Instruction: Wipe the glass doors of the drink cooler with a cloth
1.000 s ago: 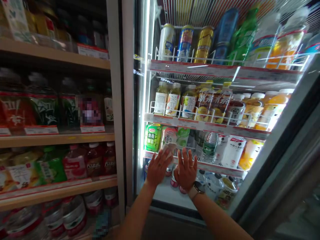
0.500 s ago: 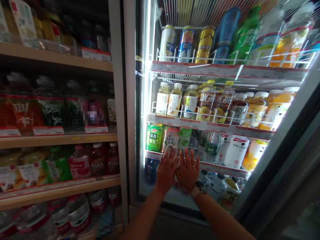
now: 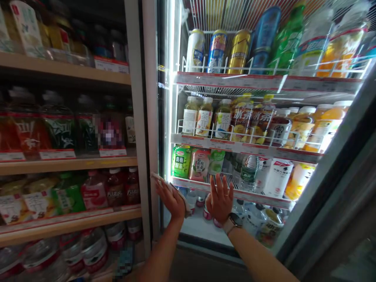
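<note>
My left hand (image 3: 171,199) lies with its fingers stretched over a pale cloth (image 3: 185,203) near the left edge of the fridge's glass door (image 3: 199,229). The cloth shows past the fingertips and under the palm. Fingers spread and holding nothing, my right hand (image 3: 220,197) rests flat against the glass, low in the middle, a watch (image 3: 234,222) on its wrist. Behind the glass, a green drink carton (image 3: 181,161) and a pink drink carton (image 3: 199,164) stand on a wire shelf just above the hands.
Cans, among them a gold can (image 3: 239,51), and bottles fill the upper fridge shelves. On the left, wooden shelves (image 3: 88,162) hold many bottled drinks. A metal frame (image 3: 149,117) borders the door, and its dark right frame (image 3: 329,188) slants across the view.
My left hand has moved left with the cloth, from beside my right hand to the door's left edge. My right hand has stayed in about the same place.
</note>
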`<state>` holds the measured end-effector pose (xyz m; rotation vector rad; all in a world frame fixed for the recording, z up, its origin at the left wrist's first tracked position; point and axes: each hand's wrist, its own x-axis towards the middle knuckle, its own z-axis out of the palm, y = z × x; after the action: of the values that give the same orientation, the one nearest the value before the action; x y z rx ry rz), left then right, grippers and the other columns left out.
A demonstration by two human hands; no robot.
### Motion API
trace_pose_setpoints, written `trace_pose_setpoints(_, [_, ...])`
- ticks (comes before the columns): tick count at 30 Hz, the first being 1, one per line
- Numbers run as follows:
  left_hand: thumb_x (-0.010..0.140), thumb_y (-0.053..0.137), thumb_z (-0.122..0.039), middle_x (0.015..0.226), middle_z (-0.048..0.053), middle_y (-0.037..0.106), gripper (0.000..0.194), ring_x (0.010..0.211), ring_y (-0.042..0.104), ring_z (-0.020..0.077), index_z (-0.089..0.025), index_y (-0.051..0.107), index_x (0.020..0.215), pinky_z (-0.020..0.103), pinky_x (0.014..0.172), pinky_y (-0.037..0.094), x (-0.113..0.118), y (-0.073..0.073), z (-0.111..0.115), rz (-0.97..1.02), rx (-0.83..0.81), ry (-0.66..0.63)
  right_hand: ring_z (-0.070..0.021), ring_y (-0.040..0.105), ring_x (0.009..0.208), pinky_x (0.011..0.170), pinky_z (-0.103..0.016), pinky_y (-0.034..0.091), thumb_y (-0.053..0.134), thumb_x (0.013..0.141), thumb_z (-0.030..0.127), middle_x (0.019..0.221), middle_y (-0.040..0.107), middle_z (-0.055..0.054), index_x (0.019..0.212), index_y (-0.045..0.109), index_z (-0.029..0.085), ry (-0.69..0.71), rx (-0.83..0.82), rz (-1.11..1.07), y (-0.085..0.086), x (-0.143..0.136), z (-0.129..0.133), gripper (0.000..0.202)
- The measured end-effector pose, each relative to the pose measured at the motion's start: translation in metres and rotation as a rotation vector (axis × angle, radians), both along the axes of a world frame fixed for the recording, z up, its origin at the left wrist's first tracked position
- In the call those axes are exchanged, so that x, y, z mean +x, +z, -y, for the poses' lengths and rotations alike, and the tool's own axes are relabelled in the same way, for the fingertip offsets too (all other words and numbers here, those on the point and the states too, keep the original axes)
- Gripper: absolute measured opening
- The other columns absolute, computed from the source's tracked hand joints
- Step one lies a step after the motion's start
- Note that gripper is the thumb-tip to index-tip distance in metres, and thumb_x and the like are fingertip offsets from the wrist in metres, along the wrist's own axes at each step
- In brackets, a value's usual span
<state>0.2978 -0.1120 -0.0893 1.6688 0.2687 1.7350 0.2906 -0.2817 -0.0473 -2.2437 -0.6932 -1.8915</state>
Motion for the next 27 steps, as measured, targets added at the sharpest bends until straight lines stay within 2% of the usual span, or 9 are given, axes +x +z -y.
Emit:
trace_pose_setpoints(4, [0.101, 0.035, -0.031, 0.162, 0.014, 0.017, 0.058, 0.150, 0.010, 0.0272, -0.021, 0.017, 0.155, 0.052, 0.122, 0.011, -0.003, -0.019, 0.011, -0.008, -0.103, -0.029, -0.0295, 0.030, 0.145, 0.118, -0.052, 0.023, 0.043, 0.086, 0.018, 0.151, 0.043, -0.014, 0.155, 0.020, 0.016, -0.002, -0.005, -0.008, 0.000, -0.001, 0.000, 0.073])
trace_pose_setpoints(7, [0.100, 0.036, -0.029, 0.163, 0.014, 0.013, 0.059, 0.151, 0.005, 0.0287, -0.020, 0.016, 0.155, 0.055, 0.122, 0.010, -0.007, -0.022, 0.011, -0.037, -0.064, -0.046, -0.0292, 0.030, 0.145, 0.118, -0.052, 0.023, 0.043, 0.085, 0.018, 0.152, 0.042, -0.014, 0.155, 0.020, 0.016, 0.002, 0.004, -0.003, -0.001, -0.001, 0.000, 0.074])
trace_pose_setpoints(9, [0.100, 0.037, -0.025, 0.163, 0.011, 0.011, 0.059, 0.151, 0.001, 0.0287, -0.022, 0.017, 0.155, 0.055, 0.122, 0.011, -0.009, -0.015, 0.007, -0.045, 0.052, -0.061, -0.0288, 0.029, 0.146, 0.119, -0.052, 0.022, 0.043, 0.085, 0.018, 0.153, 0.041, -0.013, 0.155, 0.020, 0.017, 0.005, 0.008, -0.007, -0.001, 0.000, 0.000, 0.074])
trace_pose_setpoints(11, [0.099, 0.038, -0.021, 0.163, 0.008, 0.013, 0.059, 0.150, 0.000, 0.0274, -0.023, 0.018, 0.155, 0.054, 0.122, 0.012, -0.010, -0.002, 0.003, -0.045, 0.234, -0.083, -0.0289, 0.027, 0.146, 0.119, -0.052, 0.021, 0.044, 0.085, 0.018, 0.154, 0.039, -0.013, 0.155, 0.020, 0.016, 0.007, 0.003, -0.012, -0.001, 0.000, 0.000, 0.074])
trace_pose_setpoints(14, [0.098, 0.039, -0.019, 0.162, 0.006, 0.020, 0.059, 0.150, 0.004, 0.0247, -0.025, 0.020, 0.154, 0.051, 0.123, 0.014, -0.010, 0.023, -0.005, -0.058, 0.502, -0.112, -0.0298, 0.027, 0.146, 0.118, -0.052, 0.022, 0.044, 0.084, 0.017, 0.155, 0.037, -0.013, 0.155, 0.019, 0.016, -0.003, -0.007, -0.010, -0.002, 0.001, 0.000, 0.076])
trace_pose_setpoints(16, [0.098, 0.040, -0.019, 0.160, 0.006, 0.026, 0.059, 0.150, 0.009, 0.0229, -0.026, 0.023, 0.153, 0.049, 0.123, 0.013, -0.010, 0.037, -0.010, -0.076, 0.586, -0.093, -0.0307, 0.029, 0.145, 0.118, -0.053, 0.023, 0.045, 0.083, 0.017, 0.155, 0.037, -0.013, 0.156, 0.017, 0.018, -0.008, -0.007, -0.012, -0.003, 0.001, 0.001, 0.077])
trace_pose_setpoints(19, [0.097, 0.041, -0.019, 0.159, 0.007, 0.027, 0.059, 0.150, 0.008, 0.0219, -0.025, 0.024, 0.153, 0.047, 0.123, 0.009, -0.008, 0.044, -0.017, -0.077, 0.539, -0.020, -0.0315, 0.031, 0.144, 0.117, -0.054, 0.024, 0.045, 0.083, 0.018, 0.155, 0.037, -0.013, 0.156, 0.017, 0.017, -0.009, -0.015, -0.034, -0.004, 0.002, 0.001, 0.078])
trace_pose_setpoints(22, [0.098, 0.040, -0.020, 0.161, 0.009, 0.021, 0.059, 0.150, 0.006, 0.0232, -0.023, 0.022, 0.154, 0.049, 0.123, 0.009, -0.006, 0.041, -0.021, -0.053, 0.392, 0.026, -0.0308, 0.029, 0.145, 0.118, -0.054, 0.023, 0.045, 0.084, 0.018, 0.154, 0.038, -0.014, 0.156, 0.018, 0.016, -0.009, -0.015, -0.028, -0.003, 0.001, 0.001, 0.076])
trace_pose_setpoints(27, [0.098, 0.038, -0.021, 0.162, 0.011, 0.018, 0.059, 0.151, 0.006, 0.0254, -0.021, 0.020, 0.154, 0.052, 0.122, 0.012, -0.006, 0.044, -0.022, -0.001, 0.267, -0.013, -0.0289, 0.025, 0.147, 0.119, -0.051, 0.021, 0.044, 0.084, 0.016, 0.155, 0.038, -0.013, 0.155, 0.018, 0.015, 0.005, -0.010, 0.003, 0.001, -0.001, 0.000, 0.076])
